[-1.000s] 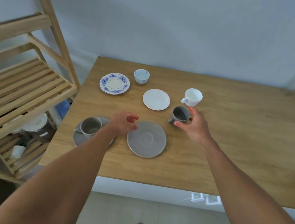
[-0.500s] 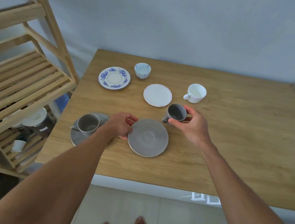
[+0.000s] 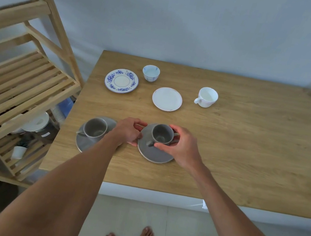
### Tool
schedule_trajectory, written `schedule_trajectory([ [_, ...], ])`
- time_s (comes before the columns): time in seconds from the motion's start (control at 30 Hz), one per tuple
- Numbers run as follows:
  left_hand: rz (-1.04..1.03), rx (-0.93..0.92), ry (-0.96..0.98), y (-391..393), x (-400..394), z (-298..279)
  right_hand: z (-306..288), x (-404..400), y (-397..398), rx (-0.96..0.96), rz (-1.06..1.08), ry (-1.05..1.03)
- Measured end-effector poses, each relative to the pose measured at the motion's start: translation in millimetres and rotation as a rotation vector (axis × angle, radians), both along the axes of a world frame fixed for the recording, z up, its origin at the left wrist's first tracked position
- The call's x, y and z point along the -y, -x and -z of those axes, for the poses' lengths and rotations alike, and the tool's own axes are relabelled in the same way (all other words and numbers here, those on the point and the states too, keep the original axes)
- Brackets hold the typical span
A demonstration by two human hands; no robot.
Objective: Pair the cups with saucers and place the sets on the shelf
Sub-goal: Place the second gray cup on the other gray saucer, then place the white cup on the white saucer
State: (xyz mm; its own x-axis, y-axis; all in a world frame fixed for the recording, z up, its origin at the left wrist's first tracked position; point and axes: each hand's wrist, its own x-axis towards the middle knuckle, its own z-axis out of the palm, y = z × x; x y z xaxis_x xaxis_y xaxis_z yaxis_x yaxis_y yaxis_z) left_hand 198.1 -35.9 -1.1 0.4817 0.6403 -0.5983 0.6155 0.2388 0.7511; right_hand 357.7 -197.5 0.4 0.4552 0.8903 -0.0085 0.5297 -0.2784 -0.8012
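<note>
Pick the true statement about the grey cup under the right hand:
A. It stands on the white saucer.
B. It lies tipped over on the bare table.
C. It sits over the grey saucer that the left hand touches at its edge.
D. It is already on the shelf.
C. The right hand grips the grey cup upright over the grey saucer, whose left edge the left hand touches.

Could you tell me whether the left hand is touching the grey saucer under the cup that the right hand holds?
Touching. The head view shows the left hand with its fingertips on the left rim of the grey saucer.
</note>
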Motion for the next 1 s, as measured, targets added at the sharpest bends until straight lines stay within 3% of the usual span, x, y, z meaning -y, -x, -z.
schedule_trajectory([
  [0.5, 0.042, -0.013, 0.0, -1, -7, 2, 6, 3, 7, 0.013, 0.019, 0.028],
  [0.83, -0.029, -0.001, -0.221, -11, -27, 8, -14, 6, -28, 0.049, 0.2, -0.051],
  [1.0, -0.081, 0.01, -0.215, -20, -38, 6, -19, -5, -59, 0.094, 0.28, -0.062],
])
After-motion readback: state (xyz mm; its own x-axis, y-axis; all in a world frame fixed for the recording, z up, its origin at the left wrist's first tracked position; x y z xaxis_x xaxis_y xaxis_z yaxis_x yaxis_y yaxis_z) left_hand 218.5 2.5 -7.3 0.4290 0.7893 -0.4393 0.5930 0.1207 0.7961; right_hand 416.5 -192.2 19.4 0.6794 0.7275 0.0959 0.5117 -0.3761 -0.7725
